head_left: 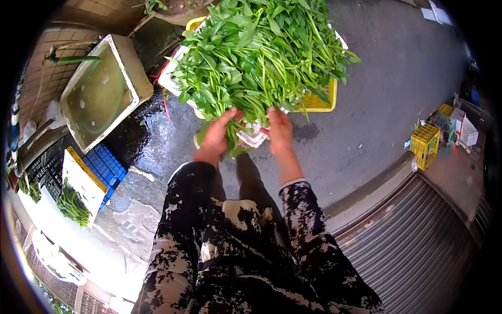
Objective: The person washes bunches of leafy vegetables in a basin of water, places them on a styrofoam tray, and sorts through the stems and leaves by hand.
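A big heap of leafy green vegetables (256, 57) lies over a yellow crate (327, 104) and a white box edge in the head view. At the heap's near edge, my left hand (217, 133) is closed around some green stems. Opposite it, my right hand (280, 131) has its fingers bent against the stems, slightly blurred; what lies between its fingers is hidden. A small white piece (252, 136) shows between my two hands, below the stems.
On the left stands a white tub (135, 83) of water with a green hose (78, 59). Below it are a blue crate (107, 167) and a white box (78, 175) with greens. A yellow basket (424, 144) stands at the right, near a corrugated shutter (413, 240).
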`<action>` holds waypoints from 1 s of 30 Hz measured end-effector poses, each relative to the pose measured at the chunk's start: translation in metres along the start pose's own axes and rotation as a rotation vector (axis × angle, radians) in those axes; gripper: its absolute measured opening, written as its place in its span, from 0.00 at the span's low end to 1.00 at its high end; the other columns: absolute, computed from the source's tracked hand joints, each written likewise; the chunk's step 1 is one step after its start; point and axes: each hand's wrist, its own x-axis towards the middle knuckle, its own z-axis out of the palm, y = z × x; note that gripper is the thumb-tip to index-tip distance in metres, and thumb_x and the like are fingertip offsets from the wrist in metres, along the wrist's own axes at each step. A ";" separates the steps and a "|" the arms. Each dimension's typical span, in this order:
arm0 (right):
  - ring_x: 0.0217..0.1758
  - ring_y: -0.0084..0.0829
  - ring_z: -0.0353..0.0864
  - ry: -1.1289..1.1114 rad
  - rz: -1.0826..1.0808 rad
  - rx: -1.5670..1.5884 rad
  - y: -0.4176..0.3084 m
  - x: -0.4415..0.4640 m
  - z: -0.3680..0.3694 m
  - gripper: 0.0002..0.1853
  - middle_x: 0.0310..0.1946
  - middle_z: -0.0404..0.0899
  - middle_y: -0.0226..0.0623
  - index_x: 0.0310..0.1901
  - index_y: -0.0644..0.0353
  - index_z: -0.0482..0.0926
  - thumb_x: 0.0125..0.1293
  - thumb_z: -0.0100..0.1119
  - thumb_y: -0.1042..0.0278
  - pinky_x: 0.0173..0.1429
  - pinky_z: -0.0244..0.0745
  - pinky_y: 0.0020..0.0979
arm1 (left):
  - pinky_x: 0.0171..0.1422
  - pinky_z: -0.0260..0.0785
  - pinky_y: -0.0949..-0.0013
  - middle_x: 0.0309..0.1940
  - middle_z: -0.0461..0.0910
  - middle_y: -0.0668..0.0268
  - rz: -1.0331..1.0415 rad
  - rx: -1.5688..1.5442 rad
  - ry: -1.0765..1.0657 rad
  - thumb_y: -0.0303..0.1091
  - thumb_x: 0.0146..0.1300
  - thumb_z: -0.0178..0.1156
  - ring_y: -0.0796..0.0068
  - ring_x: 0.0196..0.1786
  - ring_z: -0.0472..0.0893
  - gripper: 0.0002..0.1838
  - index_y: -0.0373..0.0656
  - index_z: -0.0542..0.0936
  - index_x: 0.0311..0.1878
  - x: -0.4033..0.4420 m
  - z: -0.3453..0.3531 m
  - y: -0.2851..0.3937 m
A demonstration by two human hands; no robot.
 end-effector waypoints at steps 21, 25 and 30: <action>0.23 0.17 0.73 0.113 0.068 0.393 -0.023 0.000 0.018 0.08 0.26 0.78 0.30 0.29 0.57 0.74 0.58 0.60 0.63 0.22 0.61 0.18 | 0.53 0.70 0.55 0.45 0.74 0.54 -0.077 -0.066 -0.209 0.40 0.52 0.57 0.60 0.46 0.77 0.23 0.36 0.71 0.48 -0.001 -0.022 0.023; 0.26 0.21 0.75 0.279 0.105 0.244 0.045 0.005 -0.039 0.04 0.26 0.78 0.31 0.31 0.58 0.75 0.57 0.57 0.68 0.27 0.67 0.22 | 0.56 0.68 0.57 0.46 0.74 0.54 -0.108 -0.062 -0.265 0.42 0.54 0.55 0.61 0.48 0.76 0.26 0.33 0.69 0.51 -0.002 -0.026 0.026; 0.25 0.30 0.73 0.581 0.177 -0.249 0.119 0.017 -0.094 0.03 0.24 0.74 0.34 0.26 0.61 0.74 0.50 0.57 0.73 0.31 0.69 0.30 | 0.54 0.69 0.56 0.49 0.74 0.53 -0.132 -0.045 -0.282 0.41 0.52 0.56 0.60 0.49 0.76 0.30 0.34 0.66 0.57 -0.008 -0.021 0.030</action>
